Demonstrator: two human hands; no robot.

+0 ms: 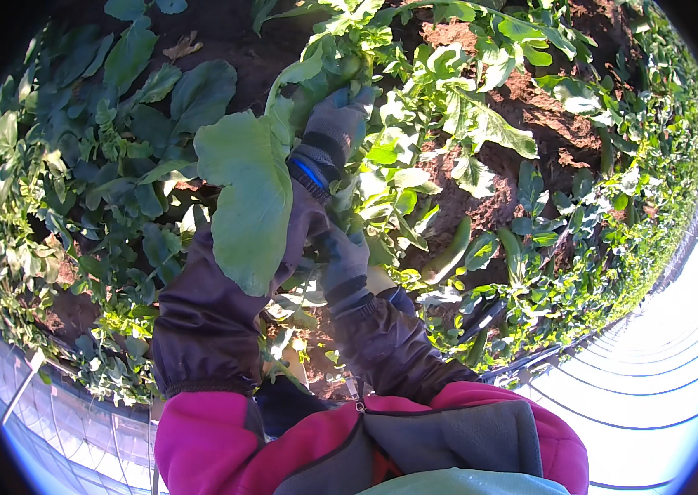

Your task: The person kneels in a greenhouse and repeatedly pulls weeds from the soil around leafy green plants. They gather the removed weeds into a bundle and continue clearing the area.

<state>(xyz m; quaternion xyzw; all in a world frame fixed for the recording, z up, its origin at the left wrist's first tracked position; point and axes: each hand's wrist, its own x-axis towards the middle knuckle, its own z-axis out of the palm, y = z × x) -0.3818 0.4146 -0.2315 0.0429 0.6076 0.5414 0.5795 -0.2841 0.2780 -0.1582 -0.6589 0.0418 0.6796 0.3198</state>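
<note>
My left hand (334,132), in a grey striped knit glove with a blue band at the cuff, reaches into a leafy green plant (349,49). Its fingers look closed on the stalks, though leaves hide part of them. One broad pale-green leaf (247,194) hangs over my left forearm, much nearer to me than the rest. My right hand (345,260), gloved alike, is lower, close beside the left forearm. Its fingertips are lost behind that sleeve and the foliage, so what it touches cannot be made out. Dark shiny oversleeves cover both forearms.
Darker leafy plants (143,124) crowd the left side. Reddish-brown soil (547,115) shows between plants to the right, where a long green shape (450,252) lies among leaves. Low greenery (654,223) lines the right edge, beside white sheeting (638,388) with curved dark lines.
</note>
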